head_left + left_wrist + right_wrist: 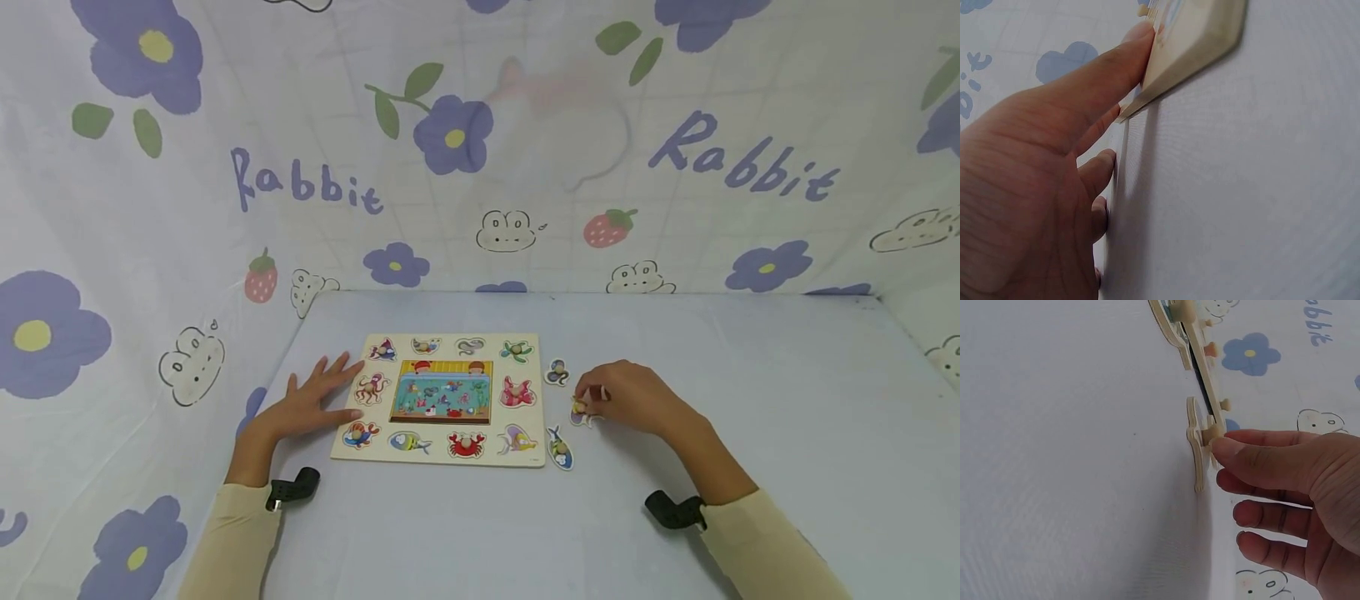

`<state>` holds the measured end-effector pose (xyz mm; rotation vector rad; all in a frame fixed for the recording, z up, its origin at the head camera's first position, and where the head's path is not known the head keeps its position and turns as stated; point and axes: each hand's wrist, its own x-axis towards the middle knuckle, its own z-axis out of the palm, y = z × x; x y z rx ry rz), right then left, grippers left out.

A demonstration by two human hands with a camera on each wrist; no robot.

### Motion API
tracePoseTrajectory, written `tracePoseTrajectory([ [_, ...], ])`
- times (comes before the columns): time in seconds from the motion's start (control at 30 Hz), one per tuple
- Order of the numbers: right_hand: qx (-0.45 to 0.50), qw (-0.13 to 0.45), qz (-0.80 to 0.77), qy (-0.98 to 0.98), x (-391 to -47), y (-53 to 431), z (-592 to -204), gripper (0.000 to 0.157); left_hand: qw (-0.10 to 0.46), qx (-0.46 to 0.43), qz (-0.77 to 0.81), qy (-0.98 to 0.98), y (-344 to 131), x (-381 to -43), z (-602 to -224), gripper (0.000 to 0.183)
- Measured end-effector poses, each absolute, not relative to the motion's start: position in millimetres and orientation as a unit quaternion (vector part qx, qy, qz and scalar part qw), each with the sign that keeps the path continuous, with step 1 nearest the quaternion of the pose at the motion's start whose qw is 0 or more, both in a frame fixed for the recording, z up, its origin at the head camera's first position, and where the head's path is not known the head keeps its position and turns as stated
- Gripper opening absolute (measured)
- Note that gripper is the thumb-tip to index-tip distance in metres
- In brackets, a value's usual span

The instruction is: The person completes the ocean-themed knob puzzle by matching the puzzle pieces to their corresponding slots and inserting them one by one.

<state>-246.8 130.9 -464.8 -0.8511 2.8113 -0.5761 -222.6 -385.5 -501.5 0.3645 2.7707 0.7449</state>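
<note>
A wooden knob puzzle board (441,429) with sea animals round an aquarium picture lies on the table. The left hand (315,404) is spread at its left edge, thumb touching the rim; in the left wrist view the thumb (1107,75) rests along the board's side. To the board's right, the right hand (637,398) pinches the knob of a yellow and purple puzzle piece (576,414) between thumb and index finger. The right wrist view shows this piece (1195,465) edge-on near the tabletop; whether it touches the table I cannot tell.
A dark curled puzzle piece (557,372) and a blue-green fish piece (559,448) lie just right of the board. Several knobbed pieces, such as the crab (467,446), sit in the board. A patterned curtain (435,217) hangs behind the white table (480,533).
</note>
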Motion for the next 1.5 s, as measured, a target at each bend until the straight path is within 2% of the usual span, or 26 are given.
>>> tracePoseTrajectory([
  [0.37, -0.287, 0.098, -0.187, 0.934, -248, 129, -468, 0.015, 0.125, 0.122, 0.259, 0.95, -385, -223, -502, 0.088],
  [0.9, -0.312, 0.031, -0.2, 0.928, -241, 126, -449, 0.01, 0.125, 0.12, 0.252, 0.952, -390, -225, -508, 0.089],
  [1.5, -0.327, 0.019, -0.183, 0.927, -223, 98, -450, 0.018, 0.129, 0.12, 0.253, 0.951, -386, -223, -500, 0.088],
])
